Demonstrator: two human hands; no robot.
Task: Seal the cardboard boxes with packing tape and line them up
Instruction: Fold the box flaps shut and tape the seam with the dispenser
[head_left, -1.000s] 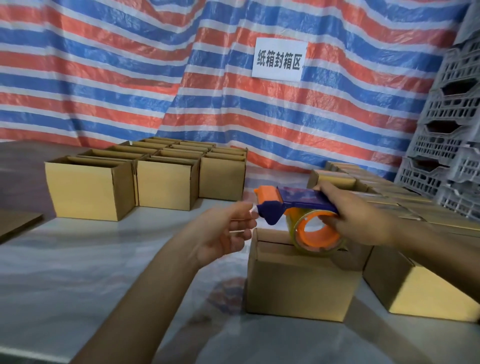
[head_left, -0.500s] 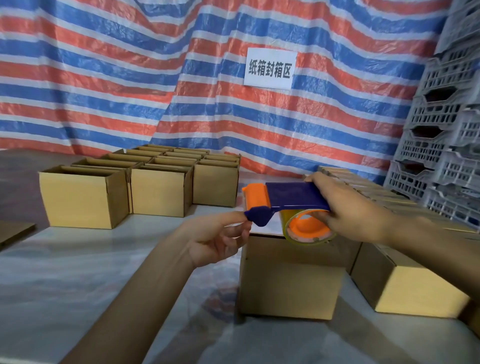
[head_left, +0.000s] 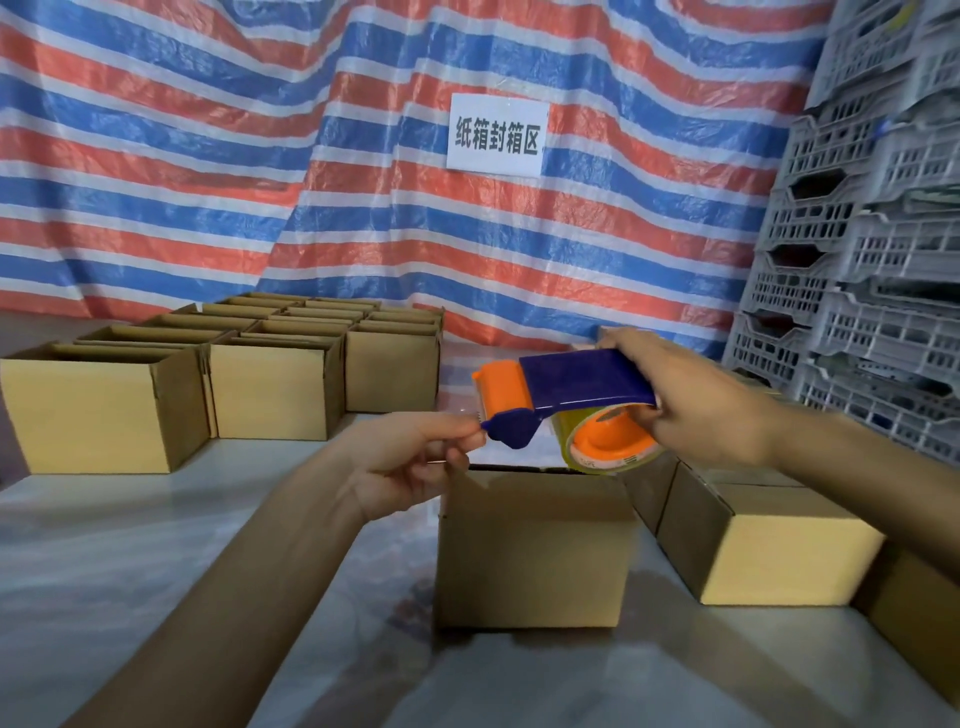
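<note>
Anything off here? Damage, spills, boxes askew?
Nothing stands out. The open boxes on the left sit in tidy rows, the box under the tape dispenser looks undamaged, and no spill shows. The right hand holds the dispenser; the left hand pinches at its front.

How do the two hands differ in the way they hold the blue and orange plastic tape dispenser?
The left hand pinches with thumb and forefinger at the front tip of the blue and orange plastic tape dispenser, apparently on the tape end; the right hand wraps its rear. The left hand is lower; the right hand is higher. Both work on one dispenser above the brown cardboard box.
</note>
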